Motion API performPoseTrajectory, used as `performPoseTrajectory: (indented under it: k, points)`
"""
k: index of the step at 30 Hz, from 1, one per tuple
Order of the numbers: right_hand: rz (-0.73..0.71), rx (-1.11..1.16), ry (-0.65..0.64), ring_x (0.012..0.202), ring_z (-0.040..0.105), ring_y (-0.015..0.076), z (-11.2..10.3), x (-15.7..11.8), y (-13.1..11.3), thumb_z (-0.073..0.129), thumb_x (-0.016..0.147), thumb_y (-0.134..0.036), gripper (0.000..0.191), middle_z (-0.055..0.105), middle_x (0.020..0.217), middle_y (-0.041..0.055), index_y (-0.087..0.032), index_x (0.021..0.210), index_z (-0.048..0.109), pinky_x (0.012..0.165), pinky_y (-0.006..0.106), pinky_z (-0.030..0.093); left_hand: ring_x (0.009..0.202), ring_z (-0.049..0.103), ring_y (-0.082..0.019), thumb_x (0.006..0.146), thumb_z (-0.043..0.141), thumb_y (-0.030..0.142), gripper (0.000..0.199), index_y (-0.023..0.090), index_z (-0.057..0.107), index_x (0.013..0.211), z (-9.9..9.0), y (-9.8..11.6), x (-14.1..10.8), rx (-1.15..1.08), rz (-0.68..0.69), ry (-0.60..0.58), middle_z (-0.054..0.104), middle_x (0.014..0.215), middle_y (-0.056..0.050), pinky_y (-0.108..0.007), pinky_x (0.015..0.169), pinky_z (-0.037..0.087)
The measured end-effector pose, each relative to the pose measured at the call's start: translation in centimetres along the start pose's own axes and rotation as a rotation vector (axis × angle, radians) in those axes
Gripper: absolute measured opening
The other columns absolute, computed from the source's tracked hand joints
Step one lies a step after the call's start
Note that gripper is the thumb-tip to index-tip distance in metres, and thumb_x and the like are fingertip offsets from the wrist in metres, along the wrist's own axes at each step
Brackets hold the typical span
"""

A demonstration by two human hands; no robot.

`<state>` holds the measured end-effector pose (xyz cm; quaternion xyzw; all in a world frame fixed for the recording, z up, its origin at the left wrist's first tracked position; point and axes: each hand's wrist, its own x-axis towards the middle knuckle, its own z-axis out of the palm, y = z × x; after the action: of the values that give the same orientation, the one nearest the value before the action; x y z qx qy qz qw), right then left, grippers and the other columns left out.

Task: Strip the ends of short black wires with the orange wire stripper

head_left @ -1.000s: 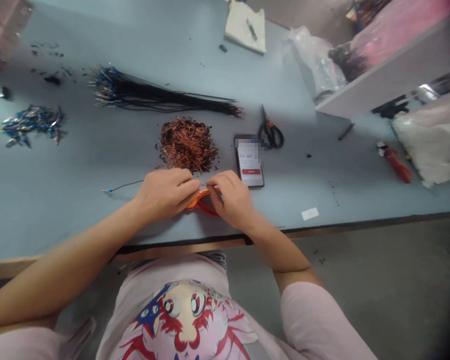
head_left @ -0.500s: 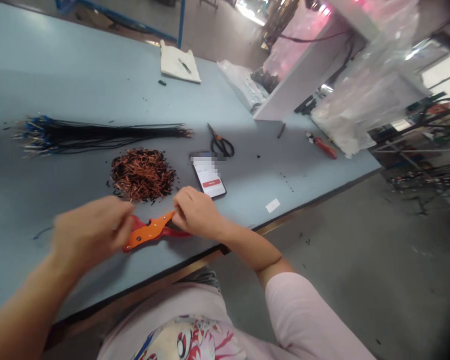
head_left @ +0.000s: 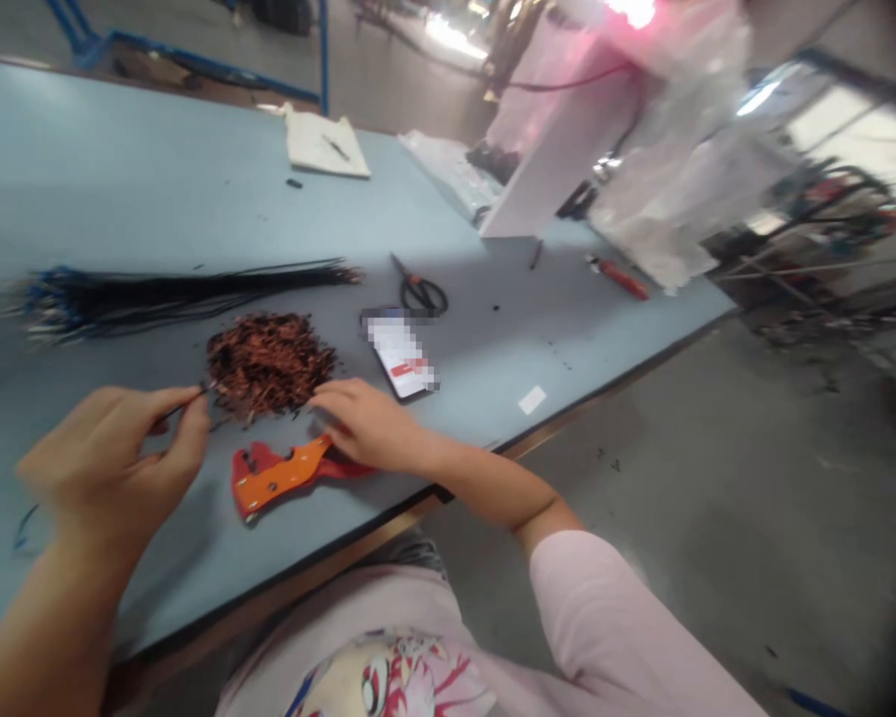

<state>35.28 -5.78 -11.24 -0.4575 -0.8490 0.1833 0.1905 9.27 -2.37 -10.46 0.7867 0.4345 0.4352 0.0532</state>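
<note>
My left hand pinches a thin black wire between thumb and forefinger, with its tip at the near left edge of a pile of copper scraps. A blue end of the wire shows behind the hand at left. My right hand is around the handles of an orange and red wire stripper, whose jaws point left and hold no wire. The stripper lies low over the bench near its front edge. Behind the pile rests a bundle of black wires with blue ends at left.
Scissors and a phone lie right of the pile. Farther right are a white label and a red-handled tool. A white cloth with a small tool sits at the back, near plastic bags.
My left hand has moved left and away from the stripper's jaws, the wire now showing in its pinch. My right hand's fingers have loosened a little on the handles. The whole view has shifted slightly.
</note>
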Motion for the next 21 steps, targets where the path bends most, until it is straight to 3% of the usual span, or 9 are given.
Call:
performPoseTrajectory:
  k: [3,5,8,11,14,17,21]
  points:
    - [0.067,-0.046,-0.017,0.107,0.060,0.0247,-1.1,-0.2,0.1,0.059,0.094,-0.020,0.010,0.068,0.112,0.0157,-0.013,0.096,0.065,0.096,0.040,0.048,0.070,0.053,-0.021,0.082,0.063,0.015,0.020,0.028,0.064,0.098,-0.2,1.6,0.9,0.138,0.081,0.028,0.056,0.073,-0.001,-0.032,0.062,0.036]
    - [0.056,-0.041,-0.093,0.101,0.059,0.0245,-1.6,-0.3,-0.2,0.065,0.093,-0.033,0.020,0.067,0.105,0.0142,-0.013,0.092,0.065,0.091,0.039,0.048,0.068,0.052,-0.018,0.085,0.062,0.016,0.017,0.026,0.064,0.098,0.0,1.5,1.0,0.154,0.082,0.040,0.055,0.071,0.000,-0.031,0.060,0.037]
    - [-0.035,-0.048,-0.247,0.106,0.055,0.0280,-1.6,-0.7,-0.9,0.078,0.080,-0.050,0.047,0.065,0.113,0.0137,-0.014,0.106,0.064,0.090,0.041,0.045,0.066,0.050,-0.015,0.086,0.064,0.016,0.013,0.024,0.066,0.096,0.1,1.2,1.0,0.171,0.083,0.059,0.053,0.068,0.001,-0.030,0.057,0.036]
    - [-0.046,-0.119,-0.311,0.110,0.052,0.0308,-0.8,-0.9,-1.4,0.082,0.075,-0.049,0.058,0.062,0.120,0.0138,-0.016,0.118,0.060,0.092,0.044,0.043,0.067,0.050,-0.016,0.086,0.064,0.016,0.011,0.022,0.066,0.094,0.1,1.2,0.9,0.176,0.076,0.060,0.055,0.069,0.000,-0.031,0.057,0.036]
    - [-0.013,-0.132,-0.304,0.104,0.055,0.0296,-0.4,-0.8,-1.5,0.075,0.081,-0.035,0.039,0.065,0.113,0.0142,-0.014,0.112,0.063,0.088,0.043,0.045,0.069,0.050,-0.016,0.087,0.061,0.016,0.012,0.022,0.066,0.096,0.1,1.3,0.9,0.171,0.054,0.048,0.055,0.072,-0.001,-0.031,0.058,0.038]
    - [0.037,0.055,-0.241,0.094,0.060,0.0257,-1.0,-0.9,-1.3,0.071,0.074,-0.023,0.029,0.069,0.100,0.0116,-0.013,0.101,0.067,0.082,0.038,0.050,0.068,0.049,-0.014,0.088,0.061,0.015,0.015,0.023,0.068,0.098,0.1,1.1,0.8,0.167,0.037,0.071,0.057,0.077,-0.001,-0.031,0.060,0.040]
    - [0.171,0.556,-0.125,0.089,0.066,0.0204,-2.8,-1.1,-0.8,0.068,0.074,-0.023,0.034,0.072,0.101,0.0080,-0.014,0.107,0.067,0.084,0.035,0.053,0.068,0.051,-0.012,0.090,0.061,0.017,0.015,0.023,0.072,0.099,0.4,1.1,0.8,0.109,-0.062,0.090,0.062,0.082,-0.001,-0.029,0.063,0.042]
